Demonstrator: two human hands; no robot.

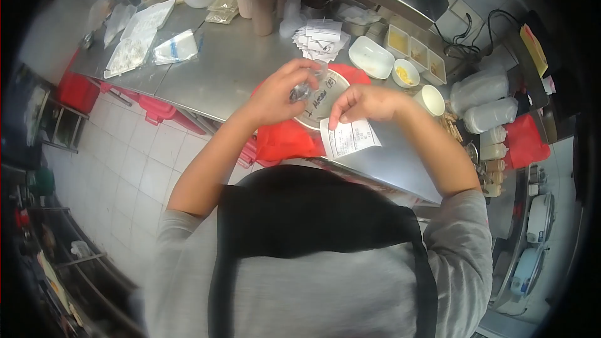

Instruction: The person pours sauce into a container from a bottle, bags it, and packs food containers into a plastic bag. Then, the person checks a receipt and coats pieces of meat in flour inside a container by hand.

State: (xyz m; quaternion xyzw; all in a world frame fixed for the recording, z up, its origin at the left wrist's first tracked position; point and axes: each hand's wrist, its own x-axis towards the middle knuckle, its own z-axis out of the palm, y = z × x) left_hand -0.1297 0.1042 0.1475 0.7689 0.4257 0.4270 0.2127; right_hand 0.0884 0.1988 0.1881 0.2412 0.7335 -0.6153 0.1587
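A round tub (322,107) with handwriting in dark marker on its lid sits on a red plastic bag (285,141) at the counter's front edge. My left hand (285,92) is over the tub's left side, its fingers curled around a crumpled piece of clear plastic (301,91) with something dark showing through; what is inside it I cannot tell. At the tub's right side, my right hand (368,104) is closed, fingertips pinching the top edge of a printed receipt (352,139). The receipt hangs over the bag and counter edge.
Behind the tub lies a pile of paper slips (319,39). White dishes (371,57), a small bowl of yellow food (405,74) and a cup (429,100) stand right. Foam trays (133,47) lie left. Sauce bottles (494,152) line the right edge.
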